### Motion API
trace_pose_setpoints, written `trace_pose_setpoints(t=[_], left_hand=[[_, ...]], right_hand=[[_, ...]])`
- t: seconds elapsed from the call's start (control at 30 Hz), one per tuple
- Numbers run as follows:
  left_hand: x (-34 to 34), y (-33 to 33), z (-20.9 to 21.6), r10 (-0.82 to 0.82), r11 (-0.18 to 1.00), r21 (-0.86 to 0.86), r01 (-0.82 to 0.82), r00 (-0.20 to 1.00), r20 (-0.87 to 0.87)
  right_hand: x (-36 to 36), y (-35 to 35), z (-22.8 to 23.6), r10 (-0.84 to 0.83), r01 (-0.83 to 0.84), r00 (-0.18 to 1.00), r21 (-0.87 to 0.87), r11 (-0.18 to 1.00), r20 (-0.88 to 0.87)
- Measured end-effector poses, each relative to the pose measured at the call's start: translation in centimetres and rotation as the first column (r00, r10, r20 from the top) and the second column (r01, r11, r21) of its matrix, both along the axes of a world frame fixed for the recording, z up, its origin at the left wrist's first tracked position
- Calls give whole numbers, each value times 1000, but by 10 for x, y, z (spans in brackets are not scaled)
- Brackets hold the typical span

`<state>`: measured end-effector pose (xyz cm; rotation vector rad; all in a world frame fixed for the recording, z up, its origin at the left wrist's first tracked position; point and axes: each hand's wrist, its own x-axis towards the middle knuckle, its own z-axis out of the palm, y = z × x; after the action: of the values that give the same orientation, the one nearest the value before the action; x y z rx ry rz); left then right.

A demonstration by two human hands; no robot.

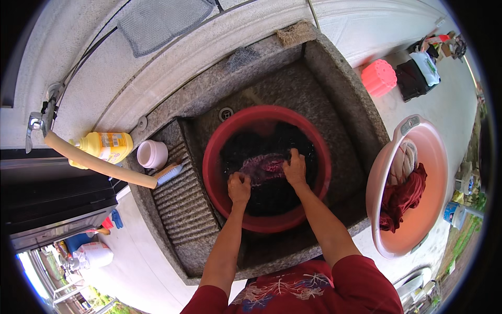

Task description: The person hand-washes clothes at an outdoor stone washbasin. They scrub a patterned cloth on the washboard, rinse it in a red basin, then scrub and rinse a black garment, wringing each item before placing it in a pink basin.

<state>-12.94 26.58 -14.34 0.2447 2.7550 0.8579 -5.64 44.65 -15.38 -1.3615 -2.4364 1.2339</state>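
Inside a round red basin [324,175], dark water holds a black garment [264,166] with a pinkish-red patch showing on top. My left hand [239,188] is closed on the garment's left part, near the basin's near-left side. On the right of the patch, my right hand [295,168] grips the cloth too, its fingers curled closed. The patch is stretched between both hands. How far the cloth spreads under the dark water cannot be made out.
The basin stands in a stone sink [340,99]. A ribbed washboard slab [183,209] lies left, with a scrub brush [170,174], a pink jar [152,154] and a yellow bottle [107,148] by a tan hose [99,162]. A pink tub [434,204] at right holds dark red cloth [402,199].
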Motion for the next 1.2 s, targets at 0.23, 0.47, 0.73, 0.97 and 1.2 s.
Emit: trace_pose_setpoints(t=[0.23,0.47,0.73,0.97,1.2], left_hand=[[8,27,16,-210,873,460,161,976,58],[4,11,-19,-310,754,598,-270,657,688],[3,-11,22,-501,200,430,-881,285,817],[0,-27,-24,-529,554,816,-165,687,498],[10,-24,-7,-343,193,328,-925,249,906]], right_hand=[[11,-6,22,125,-110,992,318,942,-29],[6,-46,93,380,-263,885,384,885,-268],[50,-132,115,448,-453,862,38,891,-235],[3,-60,68,196,-176,980,-328,928,27],[8,-48,7,-353,80,914,-765,640,-199]])
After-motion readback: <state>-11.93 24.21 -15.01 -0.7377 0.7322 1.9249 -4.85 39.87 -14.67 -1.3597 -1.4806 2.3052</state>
